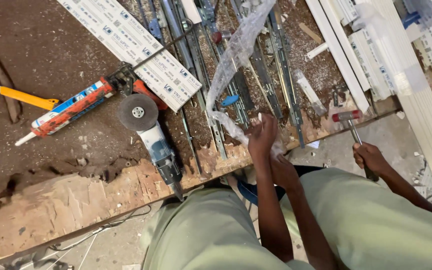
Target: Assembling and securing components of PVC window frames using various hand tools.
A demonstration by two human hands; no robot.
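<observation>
— Looking at that clear plastic film (236, 50), where does it sit?

— It runs in a long crumpled rope from the far side of the bench (51, 200) down to the near edge, draped over a bundle of metal rails (286, 85). It looks thin, glossy and wrinkled, with its near end bunched up.

— And the hands?

— The left hand (262, 136) is clenched on the bunched end right at the bench edge. The right hand (283, 172) is tucked just below it, touching the same wad; I cannot tell whether it grips. A third hand (370, 157), coming in from the right and probably another person's, is wrapped around the handle of a red-faced hammer (348, 117).

— What could go wrong?

— I'd judge that the film could snag on the rail ends and tear, or drag a rail off the edge. The angle grinder (151, 135) hangs partly over the broken bench edge near the left hand, so a jolt could tip it. The hammer head sits near both hands, too.

— Anything else around?

— An orange sealant gun (71, 110) and a white printed strip (136, 45), further left.
</observation>
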